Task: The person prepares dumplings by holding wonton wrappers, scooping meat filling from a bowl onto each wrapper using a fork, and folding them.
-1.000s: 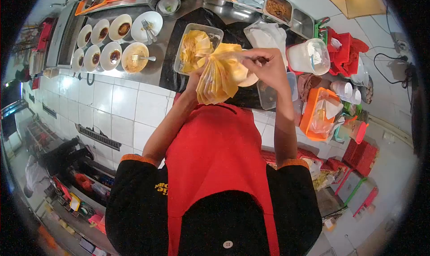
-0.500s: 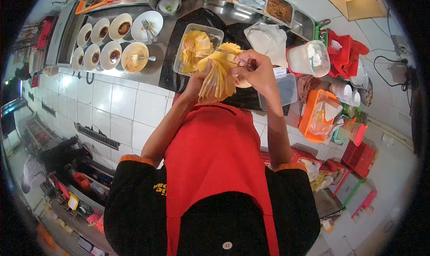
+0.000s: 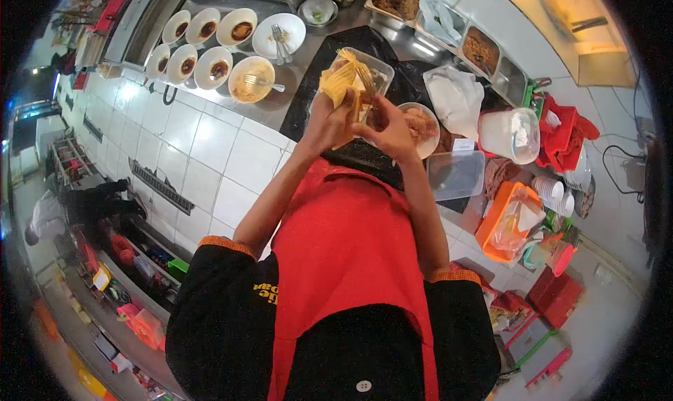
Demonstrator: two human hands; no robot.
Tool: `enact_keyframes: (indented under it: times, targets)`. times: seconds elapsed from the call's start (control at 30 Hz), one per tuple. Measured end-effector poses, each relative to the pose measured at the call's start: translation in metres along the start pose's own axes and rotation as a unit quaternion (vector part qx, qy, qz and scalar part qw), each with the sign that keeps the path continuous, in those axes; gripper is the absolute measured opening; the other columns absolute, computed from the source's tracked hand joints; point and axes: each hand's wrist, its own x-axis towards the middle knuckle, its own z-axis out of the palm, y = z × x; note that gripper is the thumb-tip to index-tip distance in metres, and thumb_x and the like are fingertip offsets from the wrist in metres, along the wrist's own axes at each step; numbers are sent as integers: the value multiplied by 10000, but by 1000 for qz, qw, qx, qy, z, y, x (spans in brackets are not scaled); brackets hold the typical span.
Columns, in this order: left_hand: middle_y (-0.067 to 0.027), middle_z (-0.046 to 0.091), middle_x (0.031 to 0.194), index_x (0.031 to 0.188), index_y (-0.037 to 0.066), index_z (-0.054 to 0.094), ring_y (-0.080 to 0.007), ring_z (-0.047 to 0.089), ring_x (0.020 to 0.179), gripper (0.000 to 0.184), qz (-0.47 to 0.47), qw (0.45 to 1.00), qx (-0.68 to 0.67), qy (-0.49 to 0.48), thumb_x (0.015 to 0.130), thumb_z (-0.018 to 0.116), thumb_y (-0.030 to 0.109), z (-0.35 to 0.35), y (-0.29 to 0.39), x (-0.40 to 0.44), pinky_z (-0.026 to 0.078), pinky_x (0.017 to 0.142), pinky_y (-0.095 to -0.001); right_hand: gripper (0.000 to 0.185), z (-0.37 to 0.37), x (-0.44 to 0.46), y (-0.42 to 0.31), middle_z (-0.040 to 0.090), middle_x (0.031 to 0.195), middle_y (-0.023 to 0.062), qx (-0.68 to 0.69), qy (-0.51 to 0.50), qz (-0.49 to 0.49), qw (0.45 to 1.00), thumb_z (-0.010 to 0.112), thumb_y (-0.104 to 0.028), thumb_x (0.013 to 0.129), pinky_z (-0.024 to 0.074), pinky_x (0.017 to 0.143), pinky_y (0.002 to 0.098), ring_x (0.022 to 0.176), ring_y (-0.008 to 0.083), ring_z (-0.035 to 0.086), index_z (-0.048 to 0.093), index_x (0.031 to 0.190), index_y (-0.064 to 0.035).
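Observation:
My left hand [image 3: 328,124] is closed around yellow dumpling wrappers [image 3: 338,82], whose pleated edges fan out above the fingers. Close beside it, my right hand [image 3: 390,129] grips a fork [image 3: 365,77], its tines pointing up next to the wrappers. Both hands are over the near side of a clear plastic container [image 3: 382,68], and they hide much of what it holds. Just right of my right hand is a white bowl [image 3: 433,147] with a pinkish minced filling [image 3: 418,123], partly covered by that hand.
Bowls with dark sauce [image 3: 212,70] and a plate with forks [image 3: 263,36] stand at the left. Metal food trays [image 3: 396,1] line the back. To the right are a tub of white powder [image 3: 515,134], an empty clear container [image 3: 456,173] and an orange basket [image 3: 496,226].
My hands have drawn together over the container. The wrapper fan has turned upward, and fewer wrappers show in the container. The filling bowl has come into view; the camera view has shifted.

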Motion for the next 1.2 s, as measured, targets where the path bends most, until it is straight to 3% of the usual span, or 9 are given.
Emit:
enact_keyframes:
  times: [0.1,0.17,0.33,0.5,0.57,0.73,0.9,1.07,1.2]
  targets:
    - [-136,639,1094,1267,-32,493,-207,631,988,492,-41,995,-90,1,1020,434,389,-22,-26,8,505,850,-339,602,26,9,-12,674,1001,113,-157,60,-17,986,841,-163,647,519,808,311,895,187,655,581,1156,25]
    - [-195,592,1218,1315,-34,459,-299,602,1100,656,-164,876,-452,19,1002,343,531,-29,-22,9,476,959,-435,577,35,11,-30,668,980,138,-201,69,-8,977,829,-148,610,523,788,322,890,218,669,600,1109,30]
    - [-213,542,1306,1353,-32,429,-352,554,1181,699,-147,825,-546,-31,999,271,549,-54,-51,6,433,1029,-478,497,33,27,-19,686,916,109,-220,-8,-23,975,847,-189,627,524,750,303,843,173,657,651,1030,27]
    - [-202,515,1352,1369,-22,412,-347,533,1216,523,-38,880,-465,88,1013,416,362,-91,-55,11,426,1048,-477,577,-13,68,10,693,933,101,-20,-144,117,982,871,-280,630,518,767,279,837,150,649,663,1068,33]
    - [-199,507,1365,1383,-14,392,-342,522,1235,535,-14,872,-470,139,1011,418,370,-113,-43,2,409,1065,-486,550,-45,88,46,696,918,98,-372,-21,-117,921,861,-279,648,519,759,278,794,176,664,670,1076,10]
    - [-197,484,1390,1404,-8,367,-350,497,1263,543,27,858,-480,179,1014,407,367,-136,-16,-29,385,1086,-496,453,-67,67,28,692,855,87,-368,111,4,923,830,-267,688,500,709,288,725,180,641,687,1044,-26]
    - [-188,434,1434,1434,-28,321,-317,474,1286,493,130,821,-553,49,1020,357,237,-141,-42,-78,413,1069,-485,282,-56,48,67,693,919,60,-276,30,-34,960,736,-144,831,497,761,272,831,106,610,663,1031,41]
    - [-128,559,1266,1288,23,473,-257,570,1133,455,151,912,-352,148,955,505,331,-95,-2,-120,474,963,-433,387,-16,48,47,664,1025,101,-175,-162,110,965,691,-276,881,480,831,307,911,164,595,649,1121,25]
    - [-80,659,1132,1172,63,594,-210,647,1011,436,139,919,-292,225,904,623,406,-47,27,-142,523,878,-391,197,27,71,100,635,852,25,-184,-210,-15,960,700,-195,847,472,699,290,778,133,569,657,931,-22]
